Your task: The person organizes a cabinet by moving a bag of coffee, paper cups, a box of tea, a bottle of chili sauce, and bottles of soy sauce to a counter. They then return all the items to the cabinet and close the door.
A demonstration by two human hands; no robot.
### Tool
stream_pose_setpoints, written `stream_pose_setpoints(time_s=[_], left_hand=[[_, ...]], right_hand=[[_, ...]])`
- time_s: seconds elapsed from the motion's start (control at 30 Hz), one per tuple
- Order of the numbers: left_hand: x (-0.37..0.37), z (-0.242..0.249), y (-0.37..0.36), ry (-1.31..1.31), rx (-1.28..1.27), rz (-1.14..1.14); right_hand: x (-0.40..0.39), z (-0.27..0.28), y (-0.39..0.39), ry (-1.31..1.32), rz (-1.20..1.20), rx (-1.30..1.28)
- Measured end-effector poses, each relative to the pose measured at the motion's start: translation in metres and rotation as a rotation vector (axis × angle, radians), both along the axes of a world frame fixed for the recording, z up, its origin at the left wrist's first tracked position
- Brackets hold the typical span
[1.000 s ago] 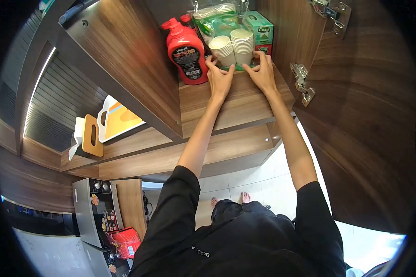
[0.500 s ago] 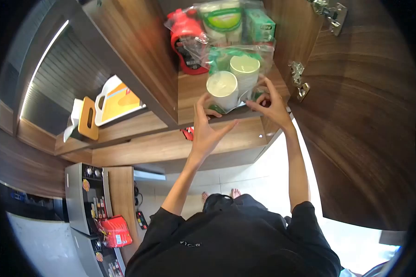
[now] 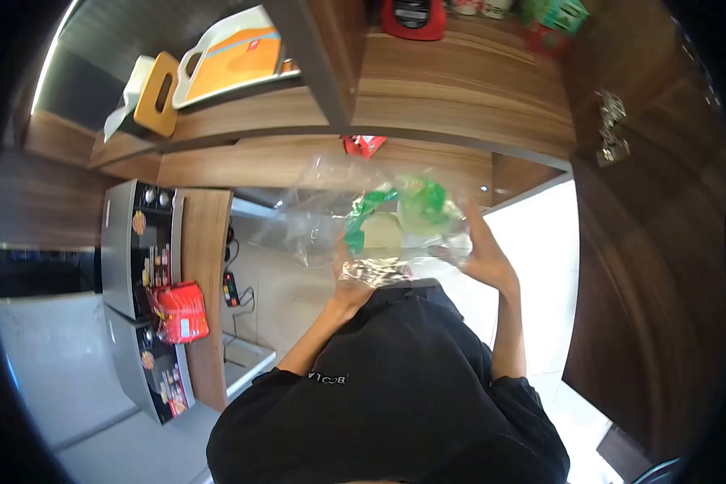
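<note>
A clear plastic bag with green print (image 3: pixel 315 214) is held in front of my black shirt, below the cupboard shelf. Inside it show pale paper cups (image 3: pixel 381 234), partly covered by crinkled plastic and blurred. My left hand (image 3: pixel 352 289) grips the bag's near left side, its fingers partly hidden behind the shiny film. On the other side my right hand (image 3: pixel 489 258) holds the bag's right edge, fingers curved and smeared by motion.
On the upper shelf (image 3: pixel 460 89) stand a red bottle (image 3: pixel 414 20) and a green box (image 3: pixel 563 14). A dark wooden door (image 3: pixel 653 266) hangs open at right. A red packet (image 3: pixel 365 145) lies on the lower shelf. At left are a tray (image 3: pixel 184 90) and a red bag (image 3: pixel 181 313).
The bag of cups has come off the upper shelf and down toward my body, carried by both hands. My view has tilted downward.
</note>
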State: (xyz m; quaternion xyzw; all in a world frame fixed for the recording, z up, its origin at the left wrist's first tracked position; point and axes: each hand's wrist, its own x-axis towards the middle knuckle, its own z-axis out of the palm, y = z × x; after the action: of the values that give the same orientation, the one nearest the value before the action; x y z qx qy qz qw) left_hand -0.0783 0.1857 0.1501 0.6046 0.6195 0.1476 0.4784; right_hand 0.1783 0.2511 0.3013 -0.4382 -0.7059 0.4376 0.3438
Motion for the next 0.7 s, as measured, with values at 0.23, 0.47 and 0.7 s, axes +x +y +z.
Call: stream_pose_setpoints(time_s=[0.23,0.47,0.7], left_hand=[[-0.029,-0.016,-0.004,-0.102,0.295,0.462],[-0.104,-0.047,0.005,-0.122,0.246,0.635],[-0.191,-0.097,0.015,-0.141,0.233,0.699]], right_hand=[[-0.065,-0.123,0.024,0.066,0.181,-0.309],[-0.158,-0.228,0.070,0.083,0.252,-0.422],[-0.265,-0.253,0.095,-0.173,0.209,-0.257]])
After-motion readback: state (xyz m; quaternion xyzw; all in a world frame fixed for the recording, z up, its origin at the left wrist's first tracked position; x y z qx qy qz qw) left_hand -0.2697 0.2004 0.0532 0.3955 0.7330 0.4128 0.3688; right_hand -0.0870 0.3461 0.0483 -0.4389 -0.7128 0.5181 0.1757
